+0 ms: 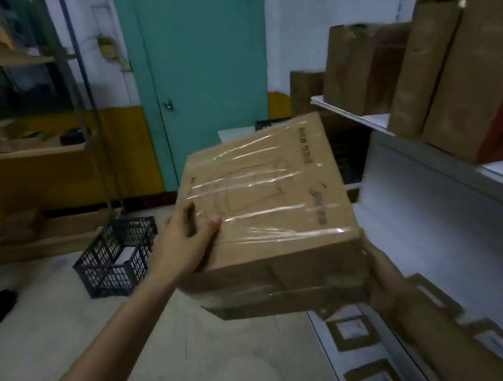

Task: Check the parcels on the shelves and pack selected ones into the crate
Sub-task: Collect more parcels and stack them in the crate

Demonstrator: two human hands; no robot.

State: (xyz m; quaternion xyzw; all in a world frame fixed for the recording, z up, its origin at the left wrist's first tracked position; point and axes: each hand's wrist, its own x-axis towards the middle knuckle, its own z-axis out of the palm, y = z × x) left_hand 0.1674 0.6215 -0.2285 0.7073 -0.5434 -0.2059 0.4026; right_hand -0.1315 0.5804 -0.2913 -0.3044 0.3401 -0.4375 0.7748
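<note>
I see left hand (185,239) clamped on taped parcel (264,194) left edge, right hand (385,271) gripping near right corner; crate (114,256) far left.

A single wide-angle view from the person's head looks forward and down. It sits close to the box (264,194), which fills the middle, with the left hand (182,245) and right hand (386,270) at its sides. The shelf (425,181) runs near along the right edge. The door (206,65) faces the camera straight ahead. The crate (115,259) lies farther off, lower left. The rack (4,155) seems farthest, though blur makes that hard to judge.
</note>
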